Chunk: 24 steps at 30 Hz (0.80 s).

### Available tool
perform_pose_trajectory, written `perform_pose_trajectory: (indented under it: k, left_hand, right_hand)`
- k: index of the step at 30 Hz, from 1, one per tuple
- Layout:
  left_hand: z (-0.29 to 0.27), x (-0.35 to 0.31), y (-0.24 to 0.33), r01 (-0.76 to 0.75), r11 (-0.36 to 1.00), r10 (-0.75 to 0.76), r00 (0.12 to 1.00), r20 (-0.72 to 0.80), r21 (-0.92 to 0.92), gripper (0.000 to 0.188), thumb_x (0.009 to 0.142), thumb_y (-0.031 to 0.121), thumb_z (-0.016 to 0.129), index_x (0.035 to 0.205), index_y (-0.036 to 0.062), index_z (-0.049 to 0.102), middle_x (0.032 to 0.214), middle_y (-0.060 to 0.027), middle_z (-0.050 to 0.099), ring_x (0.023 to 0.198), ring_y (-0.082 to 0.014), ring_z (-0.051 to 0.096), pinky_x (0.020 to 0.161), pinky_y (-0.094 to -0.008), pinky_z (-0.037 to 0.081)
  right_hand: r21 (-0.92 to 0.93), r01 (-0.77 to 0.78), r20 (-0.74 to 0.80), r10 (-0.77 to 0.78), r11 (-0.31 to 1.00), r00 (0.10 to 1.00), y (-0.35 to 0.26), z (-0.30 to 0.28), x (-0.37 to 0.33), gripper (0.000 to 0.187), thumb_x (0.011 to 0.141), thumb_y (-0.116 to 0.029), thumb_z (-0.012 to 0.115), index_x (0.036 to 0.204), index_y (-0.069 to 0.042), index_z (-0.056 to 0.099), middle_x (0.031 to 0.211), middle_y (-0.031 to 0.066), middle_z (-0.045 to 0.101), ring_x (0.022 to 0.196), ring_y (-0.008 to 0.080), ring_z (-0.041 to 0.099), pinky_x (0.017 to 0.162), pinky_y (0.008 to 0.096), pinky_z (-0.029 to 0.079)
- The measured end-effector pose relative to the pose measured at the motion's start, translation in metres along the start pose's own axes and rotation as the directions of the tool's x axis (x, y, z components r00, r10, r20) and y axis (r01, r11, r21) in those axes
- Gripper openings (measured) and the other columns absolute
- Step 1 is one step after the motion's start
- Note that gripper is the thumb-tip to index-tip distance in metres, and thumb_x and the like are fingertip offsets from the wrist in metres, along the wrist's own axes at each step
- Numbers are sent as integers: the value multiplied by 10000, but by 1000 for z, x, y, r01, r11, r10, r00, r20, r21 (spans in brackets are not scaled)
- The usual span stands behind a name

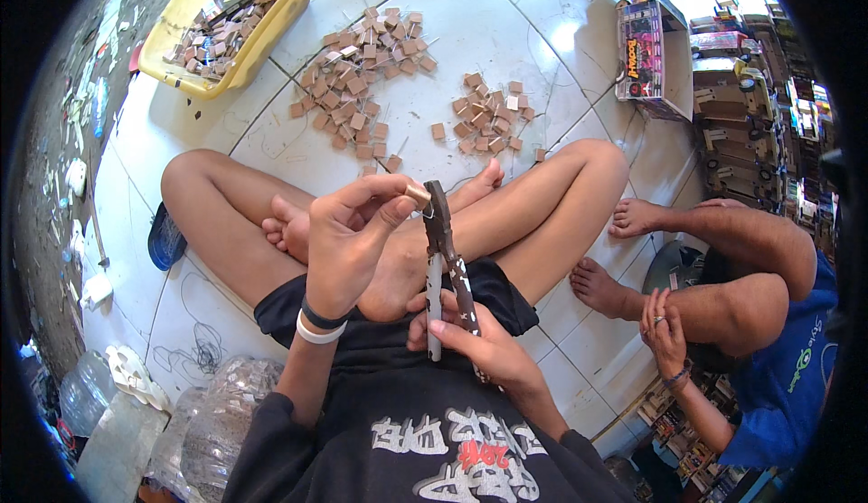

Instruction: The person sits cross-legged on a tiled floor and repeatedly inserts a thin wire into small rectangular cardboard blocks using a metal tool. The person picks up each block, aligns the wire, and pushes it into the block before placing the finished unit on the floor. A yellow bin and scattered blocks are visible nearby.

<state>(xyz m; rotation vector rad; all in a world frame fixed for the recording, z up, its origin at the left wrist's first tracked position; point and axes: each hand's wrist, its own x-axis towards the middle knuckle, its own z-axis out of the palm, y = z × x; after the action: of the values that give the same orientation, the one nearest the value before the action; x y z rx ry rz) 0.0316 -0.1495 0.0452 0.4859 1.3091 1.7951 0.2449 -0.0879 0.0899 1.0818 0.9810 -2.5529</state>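
Note:
Between the thumb and fingers of my left hand [348, 236] is a small brown block [418, 194], held above my crossed legs. A thin wire seems to stick out of it toward the pliers' jaws. My right hand [493, 345] is wrapped round the handles of dark pliers [439, 224], whose paint is worn to pale patches. The jaws point away from me and sit right beside the block; whether they grip the wire is too small to tell. Past my feet lie a large pile of similar blocks [348, 91] with wires and a smaller pile [488, 118] to its right.
A yellow basin [269, 42] of blocks stands at the far left. To the far right are a printed box [651, 60] and stacked toy vehicles [737, 105]. Another person [768, 313] sits at the right. A blue sandal [166, 239] and clear plastic bags [217, 431] lie left.

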Motion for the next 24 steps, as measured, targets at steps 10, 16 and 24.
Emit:
perform_pose_trajectory:
  k: [10, 16, 24]
  left_hand:
    - [6, 16, -21, 52, 996, -62, 989, 133, 73, 162, 1014, 6, 716, 1146, -83, 745, 1098, -95, 777, 1012, -126, 718, 907, -263, 573]
    - [8, 24, -24, 0, 999, -10, 983, 182, 54, 155, 1010, -36, 692, 1150, -76, 746, 1096, -85, 773, 1021, -121, 710, 937, -274, 568]
    - [10, 40, -31, 13, 858, -62, 995, 79, 514, 194, 972, 89, 759, 1117, -40, 771, 946, -136, 805, 851, -144, 764, 793, -286, 596]
  right_hand:
    - [-381, 176, -280, -295, 908, 914, 27, -8, 11, 164, 1062, -132, 664, 1127, -19, 564, 730, 35, 539, 625, 128, 522, 592, 334, 444]
    - [-695, 3, -456, -444, 719, 772, 16, 1, 6, 209, 1038, -130, 682, 1183, -19, 581, 768, 175, 622, 655, 234, 628, 643, 407, 499]
    - [-417, 115, -574, -359, 902, 736, 27, -29, 13, 334, 1100, -166, 614, 1382, 8, 573, 1074, 79, 706, 944, 178, 709, 861, 363, 569]
